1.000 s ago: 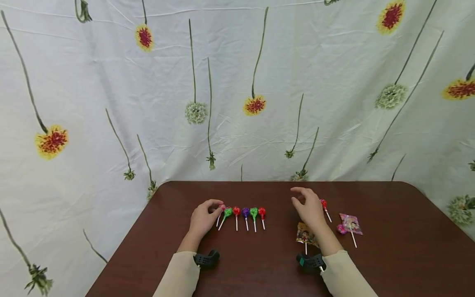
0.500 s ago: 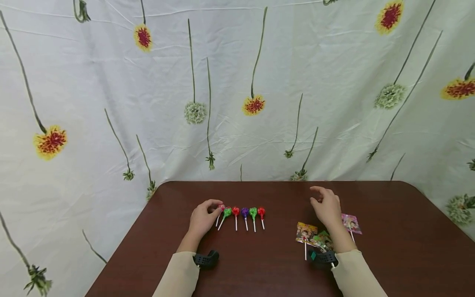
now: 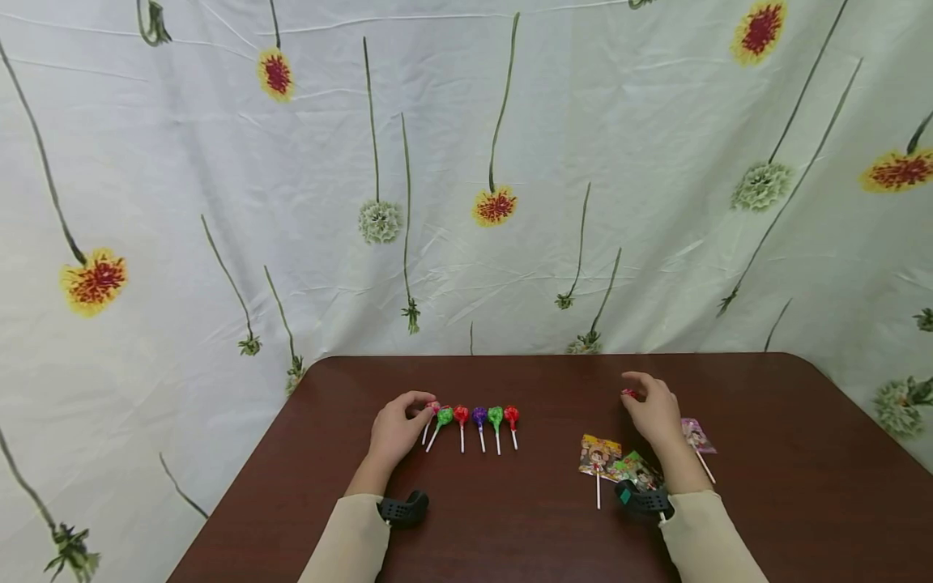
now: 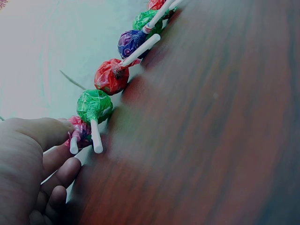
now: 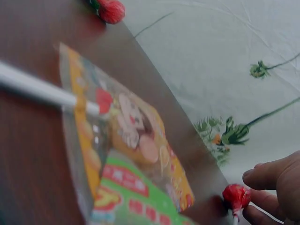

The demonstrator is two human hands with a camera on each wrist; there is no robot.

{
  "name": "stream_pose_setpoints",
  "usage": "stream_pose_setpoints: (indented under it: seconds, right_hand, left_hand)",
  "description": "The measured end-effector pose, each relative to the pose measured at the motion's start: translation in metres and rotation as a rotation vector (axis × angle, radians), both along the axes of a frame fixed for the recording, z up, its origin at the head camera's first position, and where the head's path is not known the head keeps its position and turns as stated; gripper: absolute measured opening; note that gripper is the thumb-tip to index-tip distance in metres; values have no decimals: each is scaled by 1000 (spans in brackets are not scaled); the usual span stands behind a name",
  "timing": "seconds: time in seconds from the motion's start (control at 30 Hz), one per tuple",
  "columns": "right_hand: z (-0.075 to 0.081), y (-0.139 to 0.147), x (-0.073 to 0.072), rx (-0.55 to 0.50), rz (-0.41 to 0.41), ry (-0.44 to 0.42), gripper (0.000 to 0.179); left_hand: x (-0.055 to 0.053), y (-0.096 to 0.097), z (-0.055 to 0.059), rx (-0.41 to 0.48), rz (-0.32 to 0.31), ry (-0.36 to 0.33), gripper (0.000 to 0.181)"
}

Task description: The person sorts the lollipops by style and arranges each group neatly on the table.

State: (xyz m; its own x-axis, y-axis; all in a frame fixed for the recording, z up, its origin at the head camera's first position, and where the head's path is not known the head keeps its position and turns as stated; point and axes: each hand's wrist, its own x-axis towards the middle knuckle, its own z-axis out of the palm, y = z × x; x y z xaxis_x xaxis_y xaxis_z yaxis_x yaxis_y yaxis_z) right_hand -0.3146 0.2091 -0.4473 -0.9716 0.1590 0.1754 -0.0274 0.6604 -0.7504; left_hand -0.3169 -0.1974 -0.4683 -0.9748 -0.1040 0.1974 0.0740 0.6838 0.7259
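My left hand pinches a pink-wrapped lollipop between thumb and fingers, at the left end of a row. Right beside it lies a green lollipop, then a red lollipop, a purple lollipop and others, sticks toward me. My right hand is over the right side of the table, around a single red lollipop. Its thumb stands apart above the candy, and other fingers are close beside it. In the head view the hand hides this lollipop's stick.
A yellow flat-packet lollipop and a green packet overlap left of the right forearm. A pink packet lies right of it, partly hidden. Behind the brown table hangs a flowered white cloth.
My right hand has moved right, and its thumb and fingers have come around the red lollipop. The green packet has come into sight. The left hand stays on the pink lollipop.
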Motion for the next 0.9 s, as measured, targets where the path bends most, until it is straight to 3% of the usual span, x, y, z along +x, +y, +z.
stream_pose_setpoints:
  seconds: [0.2, 0.5, 0.9]
  right_hand:
    - [-4, 3, 2, -18, 15, -34, 41]
    - [-10, 6, 2, 34, -4, -6, 35]
    - [-10, 4, 2, 27, -17, -13, 31]
  left_hand:
    - [1, -1, 0, -8, -2, 1, 20]
    - [1, 0, 1, -17, -1, 8, 20]
    - [0, 0, 1, -8, 6, -6, 20]
